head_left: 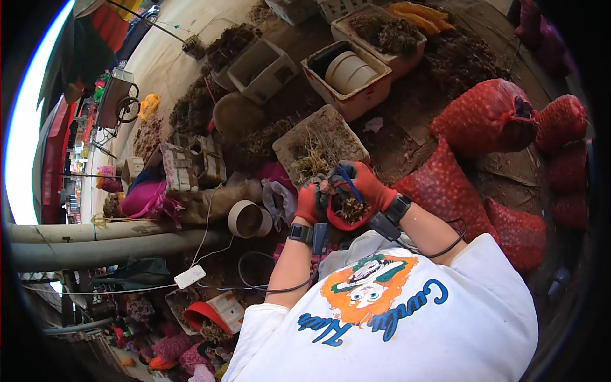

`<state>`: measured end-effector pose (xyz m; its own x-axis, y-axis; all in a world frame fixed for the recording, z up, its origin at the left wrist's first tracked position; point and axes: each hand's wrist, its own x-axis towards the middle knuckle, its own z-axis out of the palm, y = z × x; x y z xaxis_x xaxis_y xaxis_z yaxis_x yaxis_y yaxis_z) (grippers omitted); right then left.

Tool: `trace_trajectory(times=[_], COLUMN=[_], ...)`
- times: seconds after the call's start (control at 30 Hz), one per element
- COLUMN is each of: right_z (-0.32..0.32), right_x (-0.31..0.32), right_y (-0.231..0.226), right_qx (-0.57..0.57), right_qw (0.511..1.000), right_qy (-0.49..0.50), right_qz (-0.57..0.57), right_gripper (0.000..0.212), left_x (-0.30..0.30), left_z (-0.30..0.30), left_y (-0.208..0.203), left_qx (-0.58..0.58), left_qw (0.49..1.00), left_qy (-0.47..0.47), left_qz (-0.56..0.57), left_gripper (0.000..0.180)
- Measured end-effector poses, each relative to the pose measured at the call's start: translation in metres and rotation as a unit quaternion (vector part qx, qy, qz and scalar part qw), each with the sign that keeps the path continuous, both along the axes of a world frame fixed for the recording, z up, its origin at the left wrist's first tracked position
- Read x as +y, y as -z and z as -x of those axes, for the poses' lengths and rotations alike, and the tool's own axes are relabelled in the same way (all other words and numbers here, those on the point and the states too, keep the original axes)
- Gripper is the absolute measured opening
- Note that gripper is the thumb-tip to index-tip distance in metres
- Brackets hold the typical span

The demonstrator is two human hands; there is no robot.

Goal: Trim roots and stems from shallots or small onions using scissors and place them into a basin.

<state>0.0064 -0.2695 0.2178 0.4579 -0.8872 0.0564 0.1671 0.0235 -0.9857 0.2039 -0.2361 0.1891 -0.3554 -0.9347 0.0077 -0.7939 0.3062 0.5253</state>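
Observation:
My left hand (308,201), in a red glove with dark grip patches, closes around a small pinkish bulb (326,186) that looks like garlic. Close beside it, my right hand (374,186), gloved the same way, grips a slim blue tool (349,184); its working end is too small to make out. Under both hands, against my lap, is a red container (347,224) with dry roots and stalks in it. Just beyond the hands stands a pale, dirt-covered foam box (347,141) with dry stalks (313,156) on its top.
Red mesh sacks of bulbs (445,184) lie at my right, with another full sack (487,118) behind. Ahead stand foam boxes, one with a white bucket (350,73). A beige tub (245,219) and thick pipes (121,245) are at left. Cables hang from my wrist devices.

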Motion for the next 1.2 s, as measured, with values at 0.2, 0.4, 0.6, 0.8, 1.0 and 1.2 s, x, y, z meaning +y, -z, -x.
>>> trace_trajectory(times=[0.2,0.4,0.6,0.8,1.0,1.2], right_z=[0.013,0.015,0.051,0.069,0.059,0.052], right_x=[-0.016,-0.019,0.004,0.031,0.038,0.039], right_y=[0.006,0.012,-0.005,0.004,-0.001,0.009], right_qx=[-0.006,-0.120,0.342,0.435,0.436,0.526], right_qw=[0.999,0.953,0.933,0.876,0.864,0.821], right_qy=[-0.025,-0.047,-0.008,0.016,0.032,-0.033], right_qz=[-0.041,-0.274,0.115,0.208,0.250,0.220], right_gripper=[0.018,0.025,0.052,0.059,0.051,0.039], left_x=[0.001,0.009,0.014,0.012,0.013,0.019], left_z=[0.016,0.022,0.005,0.002,0.021,0.039], left_y=[-0.030,-0.019,-0.019,-0.018,-0.012,-0.024], left_qx=[0.622,0.736,0.842,0.812,0.763,0.654], left_qw=[0.628,0.459,0.280,0.317,0.442,0.672], left_qy=[-0.250,-0.211,-0.252,-0.302,-0.287,-0.268], left_qz=[-0.395,-0.451,-0.387,-0.386,-0.376,-0.221], left_gripper=[0.047,0.028,0.023,0.020,0.011,0.010])
